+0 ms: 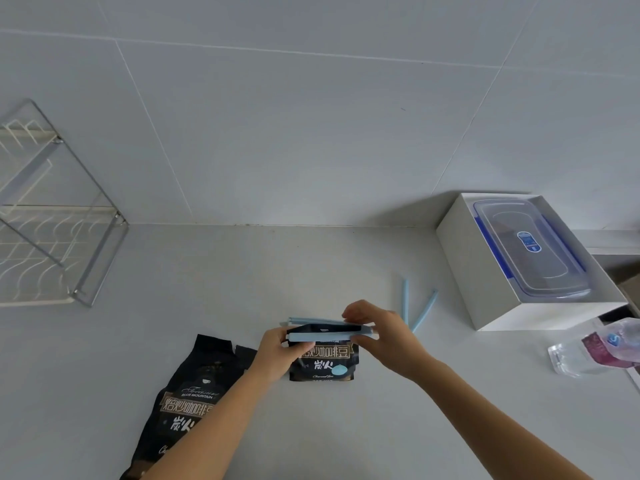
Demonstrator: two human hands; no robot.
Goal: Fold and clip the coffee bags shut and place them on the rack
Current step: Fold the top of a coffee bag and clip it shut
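A black coffee bag (323, 363) stands on the counter in the middle, its top folded over. A light blue clip (322, 329) spans the folded top, its two bars slightly apart on the left. My left hand (282, 351) grips the bag's left side and the clip's left end. My right hand (381, 336) pinches the clip's right end. A second black coffee bag (188, 403) lies flat to the left, top unfolded, partly under my left forearm. The metal wire rack (52, 216) stands at far left against the wall.
Another light blue clip (415, 306) lies open in a V behind my right hand. A white box (485, 282) holding a clear blue-latched container stands at right. A clear plastic pouch (595, 348) lies at the right edge. Tiled wall behind the counter.
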